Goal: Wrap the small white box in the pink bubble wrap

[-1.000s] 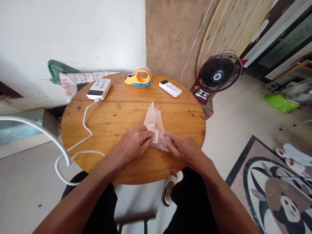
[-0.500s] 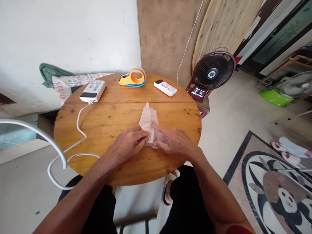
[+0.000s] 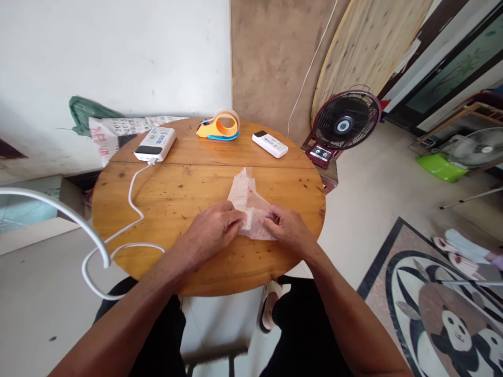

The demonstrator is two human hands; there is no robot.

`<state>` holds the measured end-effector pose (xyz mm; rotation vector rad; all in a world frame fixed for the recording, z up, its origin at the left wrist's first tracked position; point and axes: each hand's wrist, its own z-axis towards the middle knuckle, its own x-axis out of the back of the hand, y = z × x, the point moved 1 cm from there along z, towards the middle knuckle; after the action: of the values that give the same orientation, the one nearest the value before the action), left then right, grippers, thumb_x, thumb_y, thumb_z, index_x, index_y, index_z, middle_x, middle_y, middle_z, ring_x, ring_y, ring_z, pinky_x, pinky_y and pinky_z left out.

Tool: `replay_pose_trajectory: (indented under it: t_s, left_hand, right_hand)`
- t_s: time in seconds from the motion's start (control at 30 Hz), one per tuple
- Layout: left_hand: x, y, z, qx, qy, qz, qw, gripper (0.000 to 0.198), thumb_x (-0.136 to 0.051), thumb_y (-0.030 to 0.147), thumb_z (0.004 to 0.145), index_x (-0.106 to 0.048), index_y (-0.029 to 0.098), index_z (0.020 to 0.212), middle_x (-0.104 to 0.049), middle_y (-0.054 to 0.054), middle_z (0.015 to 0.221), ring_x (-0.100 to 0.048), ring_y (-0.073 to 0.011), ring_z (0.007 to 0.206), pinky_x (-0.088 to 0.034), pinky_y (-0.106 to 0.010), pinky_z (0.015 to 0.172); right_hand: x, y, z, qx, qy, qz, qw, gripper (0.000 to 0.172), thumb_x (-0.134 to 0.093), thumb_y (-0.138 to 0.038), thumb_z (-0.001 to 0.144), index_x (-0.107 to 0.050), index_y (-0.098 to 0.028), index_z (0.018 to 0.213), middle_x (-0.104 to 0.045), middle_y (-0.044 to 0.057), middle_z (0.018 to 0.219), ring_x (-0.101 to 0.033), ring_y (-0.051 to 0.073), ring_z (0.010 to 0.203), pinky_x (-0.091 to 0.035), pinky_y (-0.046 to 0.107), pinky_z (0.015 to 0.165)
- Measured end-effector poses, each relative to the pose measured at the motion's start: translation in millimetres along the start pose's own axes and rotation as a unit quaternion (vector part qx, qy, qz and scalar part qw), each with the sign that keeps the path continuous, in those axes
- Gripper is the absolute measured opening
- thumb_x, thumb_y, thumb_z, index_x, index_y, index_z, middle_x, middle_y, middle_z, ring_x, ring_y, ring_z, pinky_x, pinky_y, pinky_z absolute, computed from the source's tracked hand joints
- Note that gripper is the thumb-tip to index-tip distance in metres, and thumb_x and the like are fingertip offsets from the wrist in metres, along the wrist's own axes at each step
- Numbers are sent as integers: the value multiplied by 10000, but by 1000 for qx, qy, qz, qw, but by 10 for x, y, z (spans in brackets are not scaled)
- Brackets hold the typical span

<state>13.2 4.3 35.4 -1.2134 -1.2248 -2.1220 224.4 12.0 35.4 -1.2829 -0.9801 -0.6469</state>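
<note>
A thin, translucent white plastic wrapper (image 3: pixel 248 199) lies on the round wooden table (image 3: pixel 184 193), with a small white piece folded inside its near end. My left hand (image 3: pixel 212 230) presses its fingertips on the wrapper's near left edge. My right hand (image 3: pixel 288 228) pinches the wrapper's near right edge with fingers curled. Both hands rest on the table at the near middle.
At the far side of the table lie a white power bank (image 3: pixel 155 143) with a white cable (image 3: pixel 133 207), an orange tape dispenser (image 3: pixel 220 125) and a white remote (image 3: pixel 270 144). A floor fan (image 3: pixel 343 125) stands to the right. A panda mat (image 3: pixel 444 314) covers the floor.
My right hand slid left over the wrapper, then drew back to the right, pulling the near end wider. The left hand stayed on the near left edge.
</note>
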Motion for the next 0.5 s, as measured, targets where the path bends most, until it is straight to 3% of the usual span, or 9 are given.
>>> replay_pose_trajectory:
  t_s: [0.33, 0.5]
  left_hand:
    - [-15, -18, 2, -4, 6, 13, 1000, 225, -484, 217, 912, -708, 227, 925, -628, -22, 862, -588, -152, 759, -407, -256, 650]
    - [-12, 5, 3, -5, 8, 33, 999, 229, -488, 206, 908, -715, 226, 926, -631, -24, 852, -591, -154, 757, -390, -256, 629]
  right_hand:
    - [-156, -158, 60, -9, 58, 16, 998, 116, -554, -245, 790, -484, -204, 707, -541, -30, 623, -440, 123, 579, -265, 250, 567]
    - [-163, -117, 105, -8, 73, 203, 976, 89, -560, -288, 801, -509, -217, 816, -525, -51, 639, -462, 113, 562, -331, 230, 551]
